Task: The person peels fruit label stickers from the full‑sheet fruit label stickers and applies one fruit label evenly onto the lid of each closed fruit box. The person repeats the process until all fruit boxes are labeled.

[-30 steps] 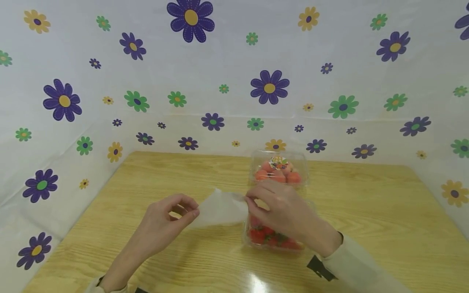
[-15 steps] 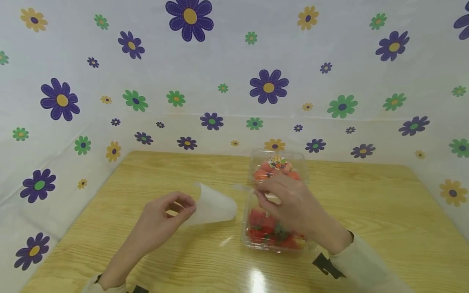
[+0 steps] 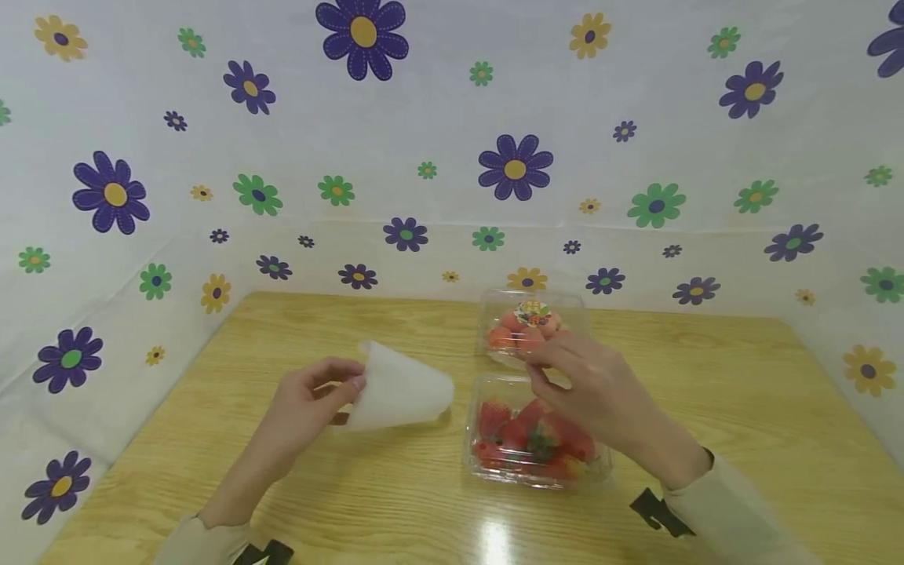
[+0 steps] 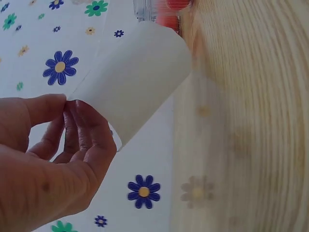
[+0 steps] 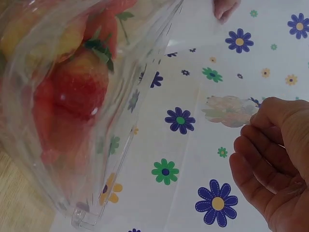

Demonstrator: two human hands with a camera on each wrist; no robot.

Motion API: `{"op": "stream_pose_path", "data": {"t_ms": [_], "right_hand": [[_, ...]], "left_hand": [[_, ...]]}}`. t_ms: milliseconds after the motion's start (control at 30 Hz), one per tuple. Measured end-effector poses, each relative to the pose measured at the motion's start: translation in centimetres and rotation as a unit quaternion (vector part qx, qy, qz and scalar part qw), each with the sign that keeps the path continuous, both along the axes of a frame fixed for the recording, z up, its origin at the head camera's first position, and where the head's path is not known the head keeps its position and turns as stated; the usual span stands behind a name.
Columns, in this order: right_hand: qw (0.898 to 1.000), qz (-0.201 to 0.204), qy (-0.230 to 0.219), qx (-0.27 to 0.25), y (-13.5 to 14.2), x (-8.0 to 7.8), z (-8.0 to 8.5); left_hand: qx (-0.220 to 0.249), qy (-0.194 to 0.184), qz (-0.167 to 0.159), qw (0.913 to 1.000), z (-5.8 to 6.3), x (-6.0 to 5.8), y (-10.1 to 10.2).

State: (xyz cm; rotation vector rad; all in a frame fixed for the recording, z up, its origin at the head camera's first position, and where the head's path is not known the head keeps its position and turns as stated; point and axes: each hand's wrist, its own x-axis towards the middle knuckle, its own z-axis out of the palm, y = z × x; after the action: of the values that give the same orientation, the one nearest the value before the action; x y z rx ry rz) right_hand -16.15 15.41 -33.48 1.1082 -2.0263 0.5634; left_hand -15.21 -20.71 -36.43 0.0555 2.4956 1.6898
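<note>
My left hand [image 3: 304, 408] pinches the edge of a white sheet of sticker backing paper [image 3: 402, 388] between thumb and fingers. The sheet curls over to the right, above the table. In the right wrist view my right hand [image 5: 275, 154] pinches a thin sticker [image 5: 227, 111] with a scalloped edge, its pale back showing. In the head view this hand is above the back right of a clear plastic box of strawberries [image 3: 537, 439]. Behind that box stands a second clear box of peach-like fruit [image 3: 504, 337], with a colourful label [image 3: 533, 314] on its lid.
The wooden table [image 3: 339, 502] runs back to a white flowered cloth [image 3: 438, 118], which also rises along both sides. Both fruit boxes stand right of the middle, one behind the other, with the curled sheet to the left of the near box.
My right hand has pulled the sticker away from the sheet and moved right. My left hand has drawn slightly left with the sheet, which has curled over. The strawberry box is more exposed.
</note>
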Motion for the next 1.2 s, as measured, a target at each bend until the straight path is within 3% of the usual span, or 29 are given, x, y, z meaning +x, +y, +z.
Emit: {"op": "stream_pose_path", "data": {"t_ms": [100,200,567,867,1200], "right_hand": [[1.000,-0.001,0.000,0.000,0.5,0.1,-0.2],[1.000,0.003,-0.001,0.004,1.0,0.1,-0.4],[0.999,0.001,0.008,0.031,2.0,0.7,-1.1],[0.998,-0.012,-0.003,0.069,2.4,1.5,-1.7],[0.995,-0.005,0.006,0.100,2.4,2.2,-2.6]], "left_hand": [[0.044,-0.043,0.026,0.9978,-0.5,-0.8,-0.7],[0.059,-0.064,0.043,0.9953,-1.0,-1.5,-1.3],[0.032,-0.059,0.104,0.9923,-3.0,-3.5,-3.0],[-0.012,-0.044,0.119,0.9919,-2.7,-2.8,-3.7],[-0.011,-0.032,0.138,0.9899,-2.3,-2.5,-3.8]]}}
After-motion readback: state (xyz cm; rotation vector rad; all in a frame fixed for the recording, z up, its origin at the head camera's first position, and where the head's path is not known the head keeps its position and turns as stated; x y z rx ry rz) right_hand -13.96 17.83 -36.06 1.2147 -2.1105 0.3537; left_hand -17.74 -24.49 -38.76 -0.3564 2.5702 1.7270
